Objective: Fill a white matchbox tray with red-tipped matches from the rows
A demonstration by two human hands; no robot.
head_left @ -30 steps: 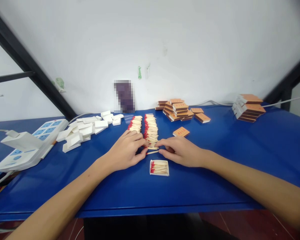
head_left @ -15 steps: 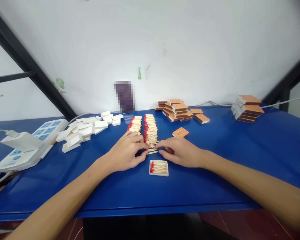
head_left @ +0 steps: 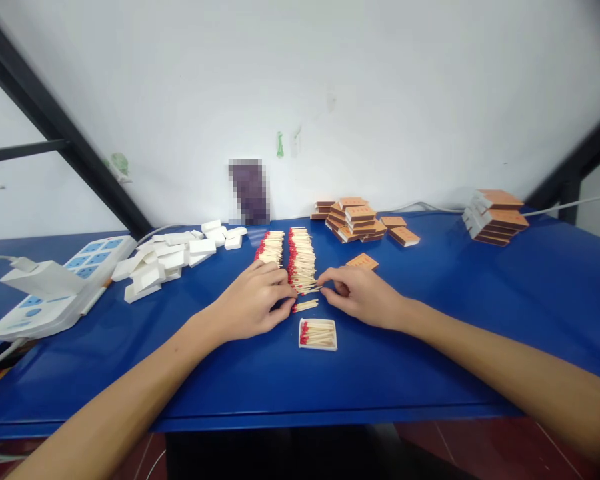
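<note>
- My left fingers (head_left: 286,291) are drawn in narrow, thumb and forefinger pinched against the near end of the right row of matches (head_left: 301,259)
- My right fingers (head_left: 325,287) meet the same end from the other side, also closed to a pinch on a few sticks; I cannot tell whether any stick is lifted clear
- The left hand (head_left: 253,301) and the right hand (head_left: 364,297) both rest low on the bench (head_left: 430,363), wrists down
- Just below the fingertips lies a small loose bunch of matches (head_left: 305,306), apart from the row
- Nearer to me, just beside that bunch, sits an open white tray (head_left: 319,334) with red-tipped sticks in it; I judge it part filled, not yet packed tight
- Beside the worked row runs a left row of matches (head_left: 271,248), untouched, partly behind my left hand
- A single orange sleeve (head_left: 363,261) lies just behind my right hand
- Further back, a pile of orange boxes (head_left: 355,220) and, well to the right, another stack of boxes (head_left: 497,217) look closed, so I take these as finished
- On the left a heap of empty white trays (head_left: 173,257) and both long rows suggest plenty is left
- A white power strip (head_left: 55,287) sits at the far left
</note>
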